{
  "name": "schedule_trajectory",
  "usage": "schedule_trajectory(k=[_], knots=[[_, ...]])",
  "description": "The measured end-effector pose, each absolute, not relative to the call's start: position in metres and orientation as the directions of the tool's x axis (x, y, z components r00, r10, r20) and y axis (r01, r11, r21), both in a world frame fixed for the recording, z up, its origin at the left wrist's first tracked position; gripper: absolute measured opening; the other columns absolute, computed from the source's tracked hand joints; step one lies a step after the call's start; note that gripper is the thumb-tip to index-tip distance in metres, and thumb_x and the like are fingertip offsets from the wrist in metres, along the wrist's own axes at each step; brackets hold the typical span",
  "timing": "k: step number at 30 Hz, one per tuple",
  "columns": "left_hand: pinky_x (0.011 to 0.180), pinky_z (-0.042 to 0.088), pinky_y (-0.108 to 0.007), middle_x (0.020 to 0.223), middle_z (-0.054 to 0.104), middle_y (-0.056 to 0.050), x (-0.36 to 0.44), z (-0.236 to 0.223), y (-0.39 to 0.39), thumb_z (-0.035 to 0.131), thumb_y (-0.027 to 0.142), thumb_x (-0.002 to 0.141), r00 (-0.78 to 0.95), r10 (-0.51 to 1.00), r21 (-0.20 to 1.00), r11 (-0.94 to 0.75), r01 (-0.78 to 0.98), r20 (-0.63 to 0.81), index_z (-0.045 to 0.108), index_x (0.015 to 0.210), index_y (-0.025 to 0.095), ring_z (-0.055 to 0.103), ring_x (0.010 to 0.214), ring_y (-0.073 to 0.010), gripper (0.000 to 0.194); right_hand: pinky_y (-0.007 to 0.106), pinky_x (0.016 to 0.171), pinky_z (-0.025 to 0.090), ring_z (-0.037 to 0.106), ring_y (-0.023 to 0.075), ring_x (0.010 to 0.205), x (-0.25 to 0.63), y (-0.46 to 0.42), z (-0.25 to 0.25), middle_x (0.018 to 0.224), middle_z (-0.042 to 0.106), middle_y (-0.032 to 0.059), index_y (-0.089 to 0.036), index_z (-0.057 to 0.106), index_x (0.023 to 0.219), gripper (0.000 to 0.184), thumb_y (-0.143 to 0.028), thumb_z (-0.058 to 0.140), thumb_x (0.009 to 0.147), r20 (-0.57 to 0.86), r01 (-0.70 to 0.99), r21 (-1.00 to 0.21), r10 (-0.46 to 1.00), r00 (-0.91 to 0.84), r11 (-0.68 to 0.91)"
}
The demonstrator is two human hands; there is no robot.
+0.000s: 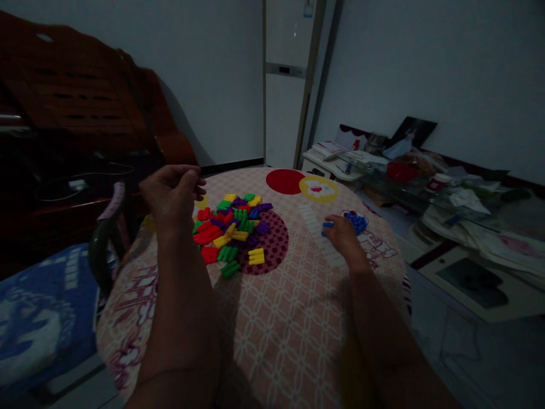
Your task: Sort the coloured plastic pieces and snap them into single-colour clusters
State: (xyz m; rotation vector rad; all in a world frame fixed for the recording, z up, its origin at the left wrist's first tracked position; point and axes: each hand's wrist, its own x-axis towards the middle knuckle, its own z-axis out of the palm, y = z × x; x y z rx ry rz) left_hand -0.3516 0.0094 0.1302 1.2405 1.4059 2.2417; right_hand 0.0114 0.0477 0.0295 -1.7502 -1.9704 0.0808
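Observation:
My right hand (342,236) is closed on a blue toy block (327,225) with prongs, just left of a small heap of blue blocks (357,222) on the table's right side. To the left, my left hand (174,190) is raised near the table's far left edge, its fingers curled in. Whatever it might hold is hidden. Right of that hand lies a mixed pile of pronged plastic blocks in red, green, yellow, purple and blue. A yellow block (256,256) and a green block (230,269) lie at the pile's near edge.
A patterned cloth covers the round table (272,329). At the left stand a chair with a blue cushion (42,318) and a dark wooden sofa (85,96). A cluttered low cabinet (460,267) runs along the right wall. A tall white unit (283,113) stands behind.

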Motion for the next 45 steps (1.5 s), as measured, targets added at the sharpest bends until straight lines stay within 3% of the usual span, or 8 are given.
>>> schedule_trajectory(k=[4,7,12,20,26,34,39,45], knots=[[0.038,0.039,-0.016,0.057,0.063,0.002,-0.357,0.131,0.007,0.061,0.016,0.07,-0.643,0.563,0.832,-0.504,0.232,0.52,0.072,0.079,0.011,0.051,0.043,-0.0058,0.015,0.033,0.088,0.048,0.069,0.0244,0.099,0.038,0.054,0.039,0.104,0.075,0.013,-0.017,0.074,0.107,0.028,-0.023,0.064,0.081,0.348,0.96,-0.28,0.93,0.114,-0.013],[0.039,0.039,-0.015,0.058,0.064,0.002,-0.359,0.132,0.005,0.06,0.015,0.071,-0.657,0.559,0.84,-0.493,0.228,0.506,0.072,0.078,0.012,0.051,0.043,-0.0055,0.014,0.033,0.087,0.048,0.068,0.0258,0.101,0.052,0.061,0.046,0.107,0.075,0.0134,-0.018,0.075,0.109,0.03,-0.025,0.062,0.082,0.372,0.979,-0.188,0.917,0.142,-0.075],[0.039,0.039,-0.016,0.058,0.063,0.002,-0.36,0.132,0.002,0.061,0.014,0.071,-0.666,0.548,0.833,-0.511,0.212,0.506,0.071,0.079,0.011,0.051,0.042,-0.0053,0.014,0.033,0.089,0.047,0.066,0.0261,0.107,0.058,0.076,0.053,0.111,0.074,0.0129,-0.019,0.077,0.106,0.029,-0.019,0.061,0.082,0.309,0.997,-0.03,0.948,0.072,-0.066],[0.038,0.039,-0.016,0.058,0.063,0.002,-0.366,0.129,0.005,0.061,0.014,0.073,-0.668,0.551,0.829,-0.528,0.185,0.5,0.071,0.08,0.01,0.052,0.042,-0.0055,0.013,0.035,0.086,0.047,0.065,0.028,0.108,0.064,0.082,0.052,0.11,0.074,0.0154,-0.017,0.078,0.103,0.025,-0.017,0.062,0.084,0.237,0.995,0.098,0.971,-0.007,-0.017],[0.04,0.041,-0.016,0.06,0.064,0.002,-0.364,0.13,0.003,0.061,0.016,0.073,-0.684,0.541,0.845,-0.489,0.217,0.489,0.072,0.08,0.012,0.053,0.044,-0.0056,0.013,0.039,0.093,0.045,0.064,0.0298,0.11,0.029,0.073,0.052,0.114,0.072,0.0173,-0.016,0.072,0.118,0.031,-0.026,0.056,0.093,0.338,0.998,-0.028,0.94,-0.035,0.047],[0.04,0.04,-0.016,0.059,0.064,0.002,-0.367,0.132,-0.001,0.061,0.017,0.072,-0.694,0.543,0.849,-0.49,0.196,0.474,0.071,0.081,0.012,0.052,0.044,-0.0056,0.015,0.034,0.094,0.044,0.063,0.0249,0.107,-0.102,0.07,0.035,0.118,0.069,0.0149,-0.017,0.066,0.125,0.034,-0.025,0.047,0.099,0.256,0.824,-0.265,0.861,-0.44,0.5],[0.041,0.041,-0.016,0.06,0.065,0.002,-0.375,0.128,-0.001,0.06,0.02,0.071,-0.71,0.533,0.863,-0.455,0.218,0.46,0.07,0.083,0.012,0.054,0.045,-0.0064,0.018,0.031,0.103,0.04,0.059,0.0216,0.116,-0.168,0.095,0.024,0.124,0.067,0.014,-0.012,0.068,0.121,0.036,-0.014,0.041,0.098,0.209,0.693,-0.263,0.741,-0.638,0.671],[0.041,0.041,-0.016,0.059,0.063,0.002,-0.38,0.126,-0.002,0.061,0.019,0.069,-0.714,0.512,0.847,-0.484,0.22,0.478,0.072,0.082,0.011,0.053,0.044,-0.0062,0.018,0.035,0.101,0.043,0.058,0.0251,0.116,-0.19,0.117,0.014,0.133,0.063,0.0138,-0.016,0.067,0.125,0.039,-0.012,0.049,0.091,0.147,0.735,-0.204,0.763,-0.63,0.646]])
